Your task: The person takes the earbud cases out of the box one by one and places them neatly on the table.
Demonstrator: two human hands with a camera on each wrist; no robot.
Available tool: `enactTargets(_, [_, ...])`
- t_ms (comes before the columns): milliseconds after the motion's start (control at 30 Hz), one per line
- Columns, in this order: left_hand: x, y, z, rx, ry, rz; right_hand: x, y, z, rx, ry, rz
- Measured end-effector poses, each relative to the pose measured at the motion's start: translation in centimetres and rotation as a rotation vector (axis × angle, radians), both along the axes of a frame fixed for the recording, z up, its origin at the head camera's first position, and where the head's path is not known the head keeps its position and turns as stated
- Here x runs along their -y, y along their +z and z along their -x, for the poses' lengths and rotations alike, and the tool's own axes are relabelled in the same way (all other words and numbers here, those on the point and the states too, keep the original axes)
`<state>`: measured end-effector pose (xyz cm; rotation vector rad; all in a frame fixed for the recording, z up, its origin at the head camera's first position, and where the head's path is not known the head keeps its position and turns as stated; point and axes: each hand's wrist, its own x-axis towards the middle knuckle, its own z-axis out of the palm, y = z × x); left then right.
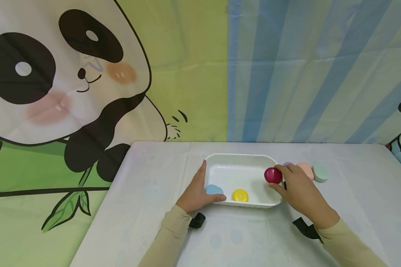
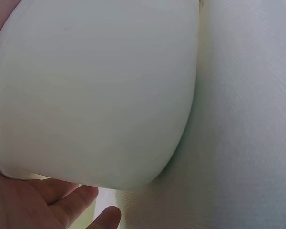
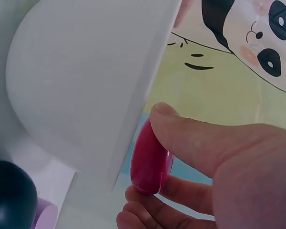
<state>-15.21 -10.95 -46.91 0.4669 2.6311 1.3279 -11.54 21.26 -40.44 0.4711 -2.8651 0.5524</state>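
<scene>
A white oblong tray (image 1: 244, 170) lies on the table with its left end in my left hand (image 1: 198, 189). The thumb lies over the near rim and the fingers run along the outside of the end wall. Inside sit a light blue piece (image 1: 214, 189), partly hidden by the near rim, and a glossy yellow round piece (image 1: 240, 195). Over the tray's right end, my right hand (image 1: 299, 189) pinches a glossy crimson disc (image 1: 273, 175) between thumb and fingers. The right wrist view shows this disc (image 3: 148, 160) edge-on, beside the tray's rim.
To the right of the tray are a peach piece (image 1: 305, 170), a mint green round piece (image 1: 320, 172) and a purple piece (image 1: 288, 163), mostly hidden. A white cloth (image 1: 354, 207) covers the table. Behind it hangs a printed panda curtain (image 1: 187, 74).
</scene>
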Motion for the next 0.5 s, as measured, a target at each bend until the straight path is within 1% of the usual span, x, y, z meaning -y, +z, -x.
enactTargets(233, [0.1, -0.2, 0.0, -0.003, 0.003, -0.002, -1.1, -0.3, -0.5, 0.009, -0.024, 0.030])
enactTargets(500, [0.0, 0.0, -0.1, 0.007, 0.001, -0.002, -2.3, -0.4, -1.3, 0.012, -0.047, 0.009])
